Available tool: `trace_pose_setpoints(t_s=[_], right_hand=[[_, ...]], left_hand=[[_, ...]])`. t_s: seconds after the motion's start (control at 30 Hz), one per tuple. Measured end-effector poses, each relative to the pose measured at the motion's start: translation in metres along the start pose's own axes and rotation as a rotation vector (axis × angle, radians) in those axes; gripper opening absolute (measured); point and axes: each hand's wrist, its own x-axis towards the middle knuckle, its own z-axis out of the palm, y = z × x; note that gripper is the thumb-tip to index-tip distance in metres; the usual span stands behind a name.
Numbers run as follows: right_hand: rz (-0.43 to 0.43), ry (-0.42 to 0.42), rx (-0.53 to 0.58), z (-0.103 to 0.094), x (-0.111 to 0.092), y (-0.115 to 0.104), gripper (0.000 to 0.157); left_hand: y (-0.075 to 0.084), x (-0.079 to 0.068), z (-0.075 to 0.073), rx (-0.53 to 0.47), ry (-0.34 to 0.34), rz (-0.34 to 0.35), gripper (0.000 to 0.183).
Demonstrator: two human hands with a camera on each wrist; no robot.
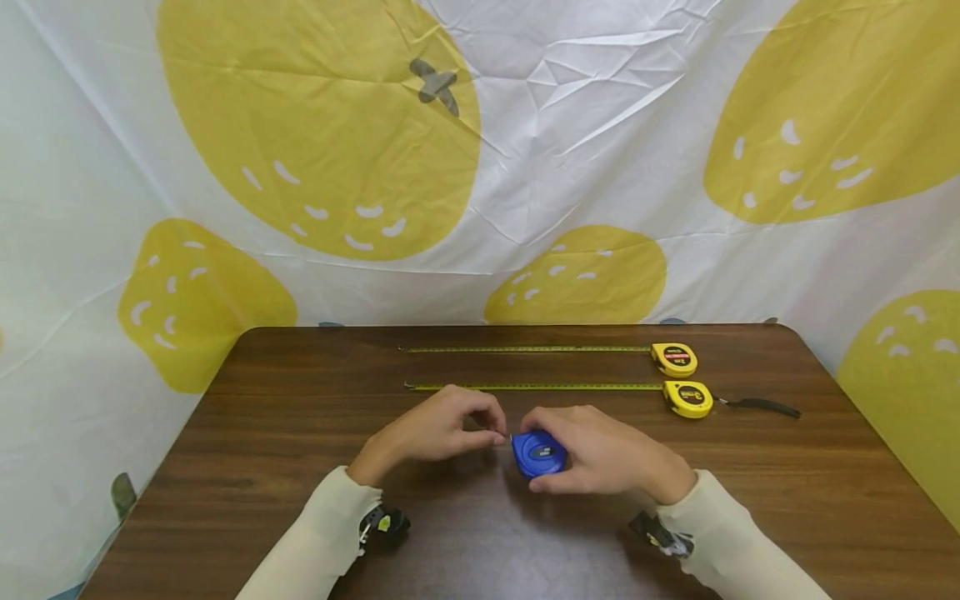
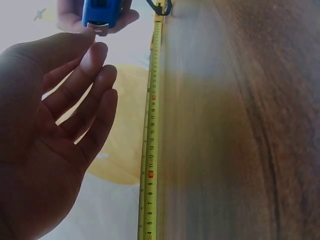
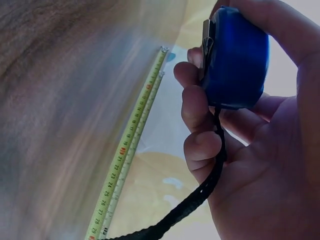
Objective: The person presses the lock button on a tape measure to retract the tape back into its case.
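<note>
My right hand (image 1: 603,450) grips a blue tape measure (image 1: 534,465) just above the table. From its lower end hangs a black wrist strap (image 3: 187,206), and a metal clip (image 3: 206,47) shows on its side. At the mouth of the case, the thumb and forefinger of my left hand (image 1: 438,427) pinch the metal end hook (image 2: 98,27); the other left fingers are loosely bent. Beyond my hands lie two yellow tape measures, a nearer one (image 1: 697,408) and a farther one (image 1: 663,353), both with blades drawn out to the left.
The nearer blade (image 1: 562,387) and the farther blade (image 1: 525,349) run side by side across the back of the brown table (image 1: 247,500). A black strap (image 1: 765,407) trails right from the nearer yellow case. Behind the table hangs a fruit-printed cloth (image 1: 360,292).
</note>
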Motion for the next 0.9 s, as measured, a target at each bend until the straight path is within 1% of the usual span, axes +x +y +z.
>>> trace_pose_setpoints(t_s=[0.13,0.43,0.63,0.83,0.9], right_hand=[[0.030,0.001,0.011,0.003,0.001,0.000,0.049],[0.093,0.012,-0.008,0.009,0.004,-0.001,0.049],[0.127,0.029,-0.045,0.016,0.010,-0.003,0.049],[0.144,0.040,-0.127,0.027,0.014,-0.004,0.051],[0.148,0.041,-0.152,0.030,0.014,-0.004,0.052]], left_hand=[[-0.001,0.001,0.002,0.001,-0.010,-0.001,0.004],[-0.007,0.000,0.006,0.049,-0.015,0.004,0.006],[-0.009,-0.002,0.005,0.079,-0.017,-0.046,0.006],[-0.009,-0.003,0.002,0.090,-0.054,-0.117,0.006],[-0.009,-0.004,0.001,0.093,-0.068,-0.128,0.005]])
